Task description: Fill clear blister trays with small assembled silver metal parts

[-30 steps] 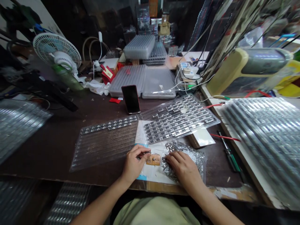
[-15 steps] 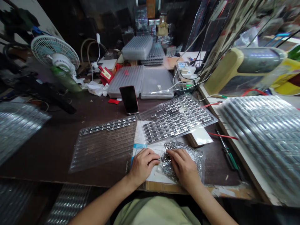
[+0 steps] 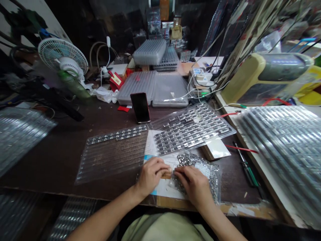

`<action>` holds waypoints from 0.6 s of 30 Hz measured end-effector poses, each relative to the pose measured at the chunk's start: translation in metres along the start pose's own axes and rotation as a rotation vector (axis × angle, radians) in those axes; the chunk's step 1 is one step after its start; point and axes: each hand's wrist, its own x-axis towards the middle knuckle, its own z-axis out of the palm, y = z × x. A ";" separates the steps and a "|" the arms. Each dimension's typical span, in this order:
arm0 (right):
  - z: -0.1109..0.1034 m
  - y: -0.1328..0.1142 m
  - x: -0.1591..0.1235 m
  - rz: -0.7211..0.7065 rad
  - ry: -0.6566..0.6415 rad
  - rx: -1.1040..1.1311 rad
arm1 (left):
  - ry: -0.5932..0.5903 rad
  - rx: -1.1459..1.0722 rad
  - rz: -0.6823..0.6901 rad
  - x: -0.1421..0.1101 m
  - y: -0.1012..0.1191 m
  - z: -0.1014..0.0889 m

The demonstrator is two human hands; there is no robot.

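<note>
My left hand rests near the table's front edge with its fingers curled round a small tan block. My right hand lies on a pile of small shiny metal parts in a clear bag, fingers pinched at the block's right end. Both hands sit on a white sheet. Left of them lies a clear plastic tray with a few rows of parts at its far edge. Behind the hands a second tray is nearly full of parts.
A phone stands upright mid-table. A white fan is at the back left. Stacked clear trays sit at the back, more trays to the right. A green screwdriver lies right of the bag.
My left hand went from beside the block to over it, hiding it half a second ago, and the block's end shows again now. My right hand stayed on the parts pile.
</note>
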 end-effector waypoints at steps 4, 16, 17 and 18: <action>0.016 -0.016 0.003 0.005 -0.033 -0.009 | 0.188 0.217 -0.106 0.052 -0.033 -0.035; 0.030 -0.018 0.006 -0.045 -0.004 -0.091 | 0.213 0.625 -0.159 0.070 -0.079 -0.063; 0.031 -0.019 0.006 -0.045 -0.014 -0.088 | 0.182 0.608 -0.129 0.071 -0.073 -0.059; 0.031 -0.020 0.006 -0.043 -0.023 -0.086 | 0.144 0.582 -0.099 0.073 -0.067 -0.054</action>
